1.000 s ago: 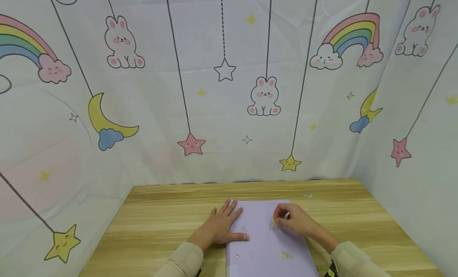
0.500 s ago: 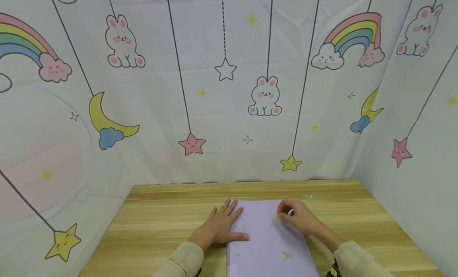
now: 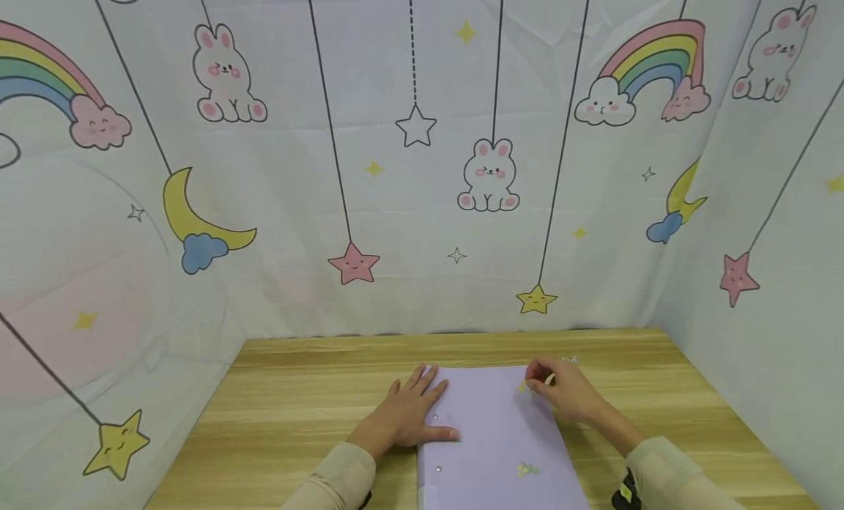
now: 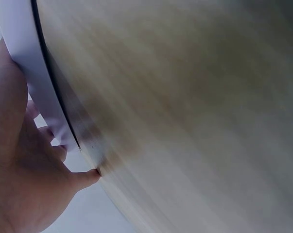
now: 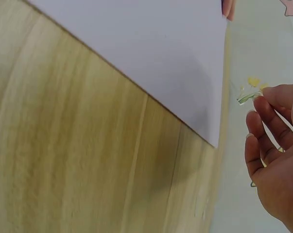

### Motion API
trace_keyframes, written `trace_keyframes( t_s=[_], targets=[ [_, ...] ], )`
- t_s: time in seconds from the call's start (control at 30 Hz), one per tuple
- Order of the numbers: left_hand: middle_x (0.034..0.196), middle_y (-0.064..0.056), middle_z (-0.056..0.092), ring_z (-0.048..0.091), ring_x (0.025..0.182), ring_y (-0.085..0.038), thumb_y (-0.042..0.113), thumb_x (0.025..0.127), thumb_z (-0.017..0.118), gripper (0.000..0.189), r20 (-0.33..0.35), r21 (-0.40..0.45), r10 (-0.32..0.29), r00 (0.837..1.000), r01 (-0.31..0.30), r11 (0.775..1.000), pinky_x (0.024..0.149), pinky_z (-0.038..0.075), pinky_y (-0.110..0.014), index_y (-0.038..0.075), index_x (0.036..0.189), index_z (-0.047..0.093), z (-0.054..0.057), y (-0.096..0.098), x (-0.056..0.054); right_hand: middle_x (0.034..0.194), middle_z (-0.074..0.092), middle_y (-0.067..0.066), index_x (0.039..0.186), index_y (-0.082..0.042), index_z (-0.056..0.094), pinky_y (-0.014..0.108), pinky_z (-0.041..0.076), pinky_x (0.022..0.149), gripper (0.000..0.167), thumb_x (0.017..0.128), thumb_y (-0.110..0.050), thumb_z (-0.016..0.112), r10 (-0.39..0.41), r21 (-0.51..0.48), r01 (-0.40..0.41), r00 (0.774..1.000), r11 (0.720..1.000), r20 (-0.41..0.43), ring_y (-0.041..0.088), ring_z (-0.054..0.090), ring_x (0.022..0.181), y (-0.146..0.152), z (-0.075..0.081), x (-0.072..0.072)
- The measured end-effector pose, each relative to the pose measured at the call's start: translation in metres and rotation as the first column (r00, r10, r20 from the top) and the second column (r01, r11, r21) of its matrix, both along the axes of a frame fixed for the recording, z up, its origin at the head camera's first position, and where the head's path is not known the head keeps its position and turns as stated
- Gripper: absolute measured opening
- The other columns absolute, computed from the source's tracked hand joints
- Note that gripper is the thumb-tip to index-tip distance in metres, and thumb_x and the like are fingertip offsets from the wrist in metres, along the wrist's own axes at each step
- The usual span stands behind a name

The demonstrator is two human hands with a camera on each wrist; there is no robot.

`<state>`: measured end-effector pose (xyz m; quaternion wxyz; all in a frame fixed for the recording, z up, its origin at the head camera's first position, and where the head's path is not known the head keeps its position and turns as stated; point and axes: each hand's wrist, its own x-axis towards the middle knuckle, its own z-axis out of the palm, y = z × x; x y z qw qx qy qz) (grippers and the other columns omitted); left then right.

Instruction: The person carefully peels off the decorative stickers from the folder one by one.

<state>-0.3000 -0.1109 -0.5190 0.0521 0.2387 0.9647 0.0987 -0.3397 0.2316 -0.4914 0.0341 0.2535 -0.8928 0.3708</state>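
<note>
A lavender binder (image 3: 488, 429) with two small metal rivets near its left edge lies on the table. My left hand (image 3: 399, 419) rests on its left side, fingers spread and straight, thumb lying across the cover. The right hand (image 3: 565, 391) is raised over the binder's far right corner, pinching a flower sticker (image 5: 249, 93) between thumb and fingertips. Yellow blossoms and a green stem show on this clear sticker in the right wrist view. Another flower sticker (image 3: 527, 469) sits on the lower right of the cover. A bit of green peeks out beside my left thumb.
The wood-grain table (image 3: 310, 393) extends on both sides of the binder. Past the right hand lies a small clear scrap (image 3: 572, 359). A white cloth (image 3: 422, 290) printed with stars, rabbits and rainbows encloses the back and sides.
My right hand has moved away from me and to the right, carrying the flower sticker toward the binder's far right corner. The left hand has stayed in place.
</note>
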Motion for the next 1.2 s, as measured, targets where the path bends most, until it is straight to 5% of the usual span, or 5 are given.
trace_keyframes(
  t_s=[1.2],
  targets=[
    [0.176,-0.011,0.020,0.012,0.163,-0.033,0.081,0.092,0.058,0.101,0.000,0.009,0.000,1.000,0.000,1.000,0.122,0.024,-0.068,0.018,0.167,0.036,0.003,0.001,0.001,0.084,0.064,-0.008,0.094,-0.010,0.068,0.027,0.050,0.069,0.013,0.095,0.001,0.075,-0.083,0.111,0.099,0.987,0.989,-0.138,0.006,0.059,0.080,0.073,0.009,-0.015]
  ],
)
